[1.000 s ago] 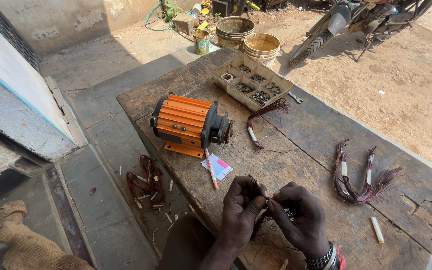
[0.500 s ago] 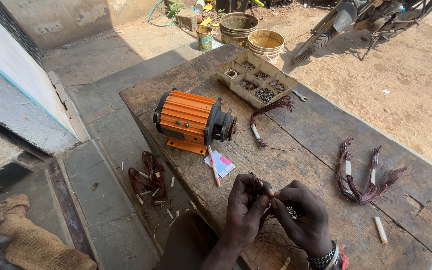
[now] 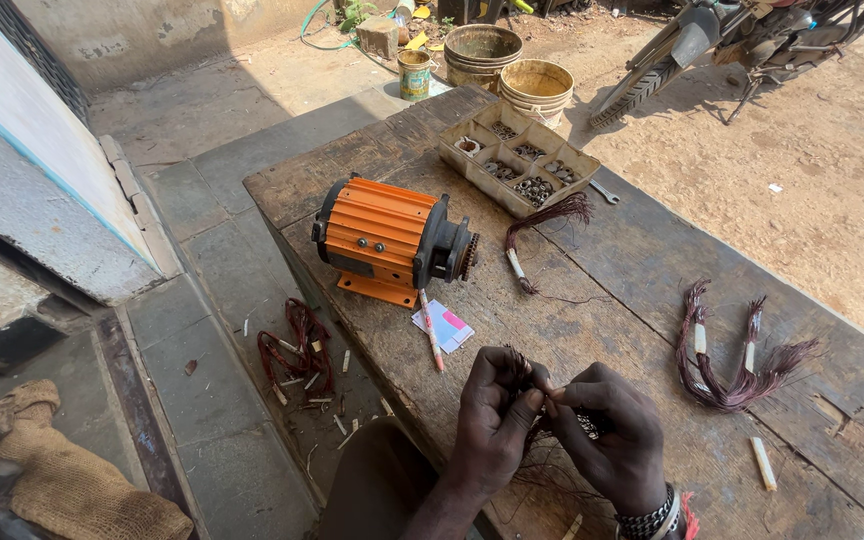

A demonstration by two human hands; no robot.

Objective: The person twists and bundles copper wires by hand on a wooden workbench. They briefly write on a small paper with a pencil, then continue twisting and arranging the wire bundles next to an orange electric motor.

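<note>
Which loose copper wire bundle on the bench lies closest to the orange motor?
The small straight bundle with one fanned end, lying just right of the orange motor below the parts tray. The larger looped bundle lies far right.

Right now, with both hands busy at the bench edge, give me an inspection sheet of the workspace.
Surface: worn wooden bench, cracked, dusty.
Job's things: thin copper wire strands pinched between both hands; orange motor lying on its side.
Clutter: parts tray, wire bundle, looped wire bundle, pencil, small card, white tube piece.
Hands: left hand and right hand meet on the strands.
Cables: red wire scraps on the pavement.
Surroundings: buckets, tin can, motorbike, burlap sack, sandy ground.
</note>
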